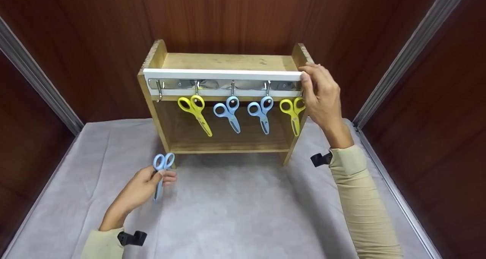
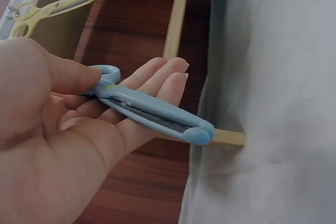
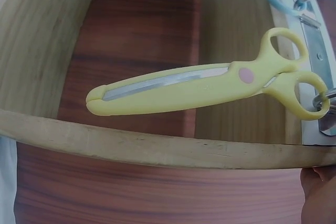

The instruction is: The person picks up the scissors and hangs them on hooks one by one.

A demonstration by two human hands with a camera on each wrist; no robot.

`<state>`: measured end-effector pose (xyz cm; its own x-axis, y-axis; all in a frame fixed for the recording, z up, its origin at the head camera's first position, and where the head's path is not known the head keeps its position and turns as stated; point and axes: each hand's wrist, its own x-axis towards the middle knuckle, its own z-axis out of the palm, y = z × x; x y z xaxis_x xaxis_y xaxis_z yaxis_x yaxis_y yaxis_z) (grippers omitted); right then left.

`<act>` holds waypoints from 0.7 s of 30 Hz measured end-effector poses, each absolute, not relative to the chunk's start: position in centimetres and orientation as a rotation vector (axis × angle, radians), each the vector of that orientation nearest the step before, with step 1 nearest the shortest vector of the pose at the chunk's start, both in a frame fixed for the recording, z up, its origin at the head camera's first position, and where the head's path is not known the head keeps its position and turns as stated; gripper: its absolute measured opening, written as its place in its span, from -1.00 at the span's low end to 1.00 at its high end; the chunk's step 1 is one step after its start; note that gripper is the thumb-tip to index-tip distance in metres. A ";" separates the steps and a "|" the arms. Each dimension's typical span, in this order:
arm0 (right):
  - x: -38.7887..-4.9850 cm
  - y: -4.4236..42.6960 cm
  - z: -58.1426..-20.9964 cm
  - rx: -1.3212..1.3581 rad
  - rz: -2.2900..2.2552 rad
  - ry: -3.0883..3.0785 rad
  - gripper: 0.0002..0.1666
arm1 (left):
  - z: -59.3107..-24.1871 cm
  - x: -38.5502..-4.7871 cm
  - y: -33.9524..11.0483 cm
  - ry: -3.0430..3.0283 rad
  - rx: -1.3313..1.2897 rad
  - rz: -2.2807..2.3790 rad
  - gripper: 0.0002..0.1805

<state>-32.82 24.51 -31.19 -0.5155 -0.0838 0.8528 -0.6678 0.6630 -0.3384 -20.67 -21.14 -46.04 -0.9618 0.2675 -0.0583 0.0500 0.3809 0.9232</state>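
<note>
In the head view, my left hand point(image 1: 138, 188) is low at the left, pinching a pair of light blue scissors point(image 1: 158, 190) with the thumb on top. Their rings point up and the blades down; the left wrist view shows the blades closed across the fingers. My right hand point(image 1: 322, 93) grips the right end of a wooden shelf point(image 1: 228, 151), thumb at the end of the white hook rail point(image 1: 220, 75). From the hooks hang yellow scissors point(image 1: 203, 123), two blue pairs point(image 1: 233, 123) and another yellow pair point(image 3: 210, 90) at the right.
A metal hook point(image 1: 158, 91) shows at the rail's left end. Under the shelf lies a pale grey cloth point(image 1: 235, 206). Dark reddish wood panels point(image 1: 235, 16) stand behind and at both sides, with metal corner strips point(image 1: 410, 42).
</note>
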 end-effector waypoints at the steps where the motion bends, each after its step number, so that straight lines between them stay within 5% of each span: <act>1: -32.8 24.5 -31.2 0.583 0.839 -1.999 -0.64 | -45.8 -20.8 -21.2 2.443 0.296 1.629 -0.52; 21: -32.9 24.5 -31.2 0.589 0.856 -2.001 -0.63 | -40.1 -22.9 -21.3 2.205 0.583 1.897 -0.46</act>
<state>-32.91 24.53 -31.17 -0.5202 -0.0843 0.8499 -0.6728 0.6534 -0.3470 -22.89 -21.29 -40.14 -0.9082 0.4010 0.1202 0.1787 0.1118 0.9775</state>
